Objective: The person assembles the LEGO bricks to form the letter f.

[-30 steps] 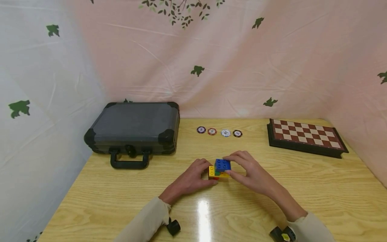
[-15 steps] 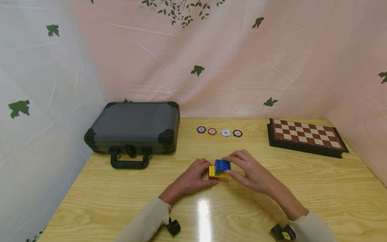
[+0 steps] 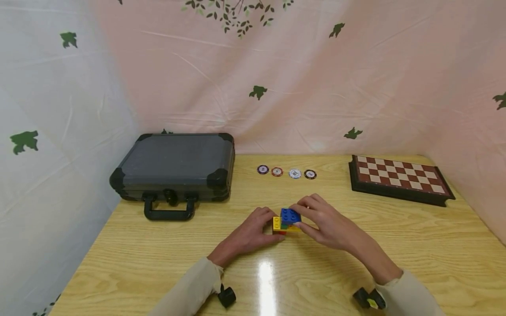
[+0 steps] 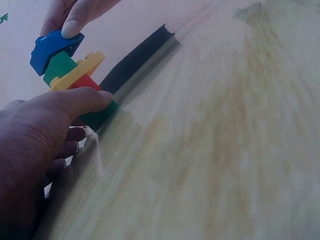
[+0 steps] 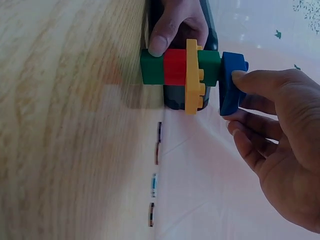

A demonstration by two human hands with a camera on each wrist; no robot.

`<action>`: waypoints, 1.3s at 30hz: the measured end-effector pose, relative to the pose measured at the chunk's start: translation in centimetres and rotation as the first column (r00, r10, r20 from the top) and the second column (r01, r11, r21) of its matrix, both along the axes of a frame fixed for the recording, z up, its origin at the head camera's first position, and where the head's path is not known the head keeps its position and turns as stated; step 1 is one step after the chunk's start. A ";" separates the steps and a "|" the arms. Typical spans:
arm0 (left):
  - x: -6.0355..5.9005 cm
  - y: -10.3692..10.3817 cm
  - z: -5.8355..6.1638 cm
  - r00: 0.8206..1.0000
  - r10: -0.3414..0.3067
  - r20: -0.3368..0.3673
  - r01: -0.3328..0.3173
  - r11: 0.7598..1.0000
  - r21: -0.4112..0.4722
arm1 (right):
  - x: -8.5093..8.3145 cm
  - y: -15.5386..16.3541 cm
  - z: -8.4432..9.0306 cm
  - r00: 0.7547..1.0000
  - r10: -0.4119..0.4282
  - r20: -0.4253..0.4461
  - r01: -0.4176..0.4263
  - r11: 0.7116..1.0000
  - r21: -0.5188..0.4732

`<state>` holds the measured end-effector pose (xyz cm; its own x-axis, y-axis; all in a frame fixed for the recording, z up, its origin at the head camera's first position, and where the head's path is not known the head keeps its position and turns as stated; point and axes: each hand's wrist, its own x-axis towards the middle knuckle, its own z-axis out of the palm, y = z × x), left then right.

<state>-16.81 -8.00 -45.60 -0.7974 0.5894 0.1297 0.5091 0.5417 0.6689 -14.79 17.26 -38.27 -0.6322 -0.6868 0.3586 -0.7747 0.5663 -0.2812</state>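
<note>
hands (image 3: 253,232) gripping brick stack (image 3: 286,221), briefcase (image 3: 174,166) closed

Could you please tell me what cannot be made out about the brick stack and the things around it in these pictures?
- Brick stack: in the head view both hands cover its sides, so the lower layers barely show.
- Left hand: its fingertips are hidden behind the stack in the head view.
- Poker chips: markings too small to read in the head view; edge-on in the right wrist view.
- Case: shut, so its contents are hidden.

Glossy wood-grain table (image 3: 158,263); smooth plastic brick stack (image 3: 286,220); creased cloth backdrop (image 3: 316,87); matt grey case (image 3: 174,164).
</note>
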 end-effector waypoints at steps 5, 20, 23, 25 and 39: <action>0.0 0.0 0.0 1.000 -0.002 -0.005 0.002 1.000 0.008 | -0.1 -0.1 0.5 0.999 0.029 -0.025 -0.027 0.999 0.042; 0.1 0.0 0.1 1.000 -0.004 0.000 0.004 1.000 0.011 | -0.5 -0.4 1.6 0.991 0.093 -0.098 -0.077 0.985 0.157; 0.0 0.0 0.0 1.000 -0.002 -0.001 0.002 1.000 0.008 | -0.6 -0.4 1.7 0.992 0.087 -0.093 -0.072 0.984 0.161; 0.0 0.0 -0.1 1.000 0.001 -0.001 -0.001 1.000 0.007 | -0.6 -0.5 1.6 0.992 0.083 -0.098 -0.067 0.984 0.164; -0.1 0.0 -0.2 1.000 -0.010 -0.023 0.011 1.000 0.015 | -0.2 -0.2 1.5 0.999 0.033 0.006 -0.034 0.984 0.178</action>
<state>-16.90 -8.03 -45.81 -0.7879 0.5955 0.1569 0.5300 0.5260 0.6652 -15.00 17.01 -36.82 -0.6088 -0.7602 0.2269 -0.7933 0.5812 -0.1810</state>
